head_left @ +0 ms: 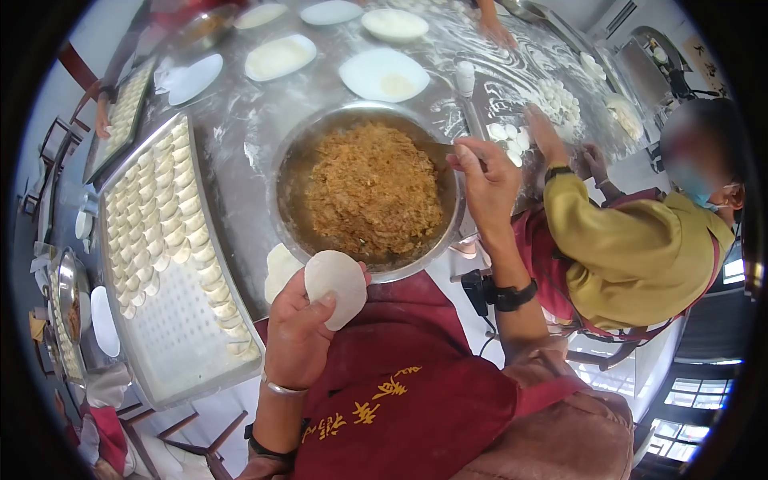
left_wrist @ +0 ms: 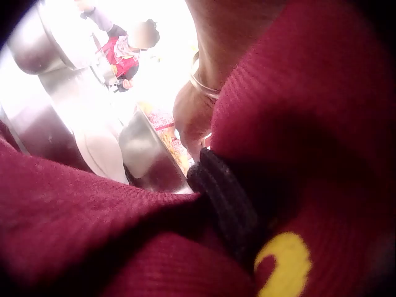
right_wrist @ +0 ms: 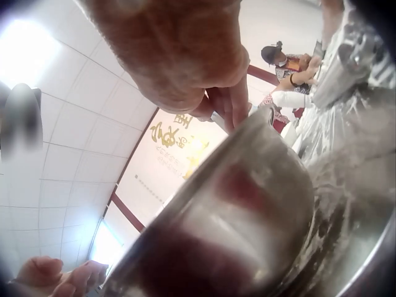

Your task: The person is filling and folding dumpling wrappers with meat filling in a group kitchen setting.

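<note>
Head view, lower centre: the left hand (head_left: pixel 294 340) pinches a dough wrapper (head_left: pixel 338 278), which excess filling (head_left: pixel 372 192) might tear; right of centre, the right hand (head_left: pixel 490 180) grips a utensil (head_left: pixel 434 148). Left-wrist view: grip unclear. Right-wrist view, centre: a slip could knock the bowl (right_wrist: pixel 263 185).

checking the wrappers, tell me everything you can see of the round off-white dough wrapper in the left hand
The wrapper is a thin, flat, smooth-looking disc, with no filling on its visible face. The left hand grips it, thumb on that face, near the round silver metal bowl; the disc's underside is hidden.
</note>
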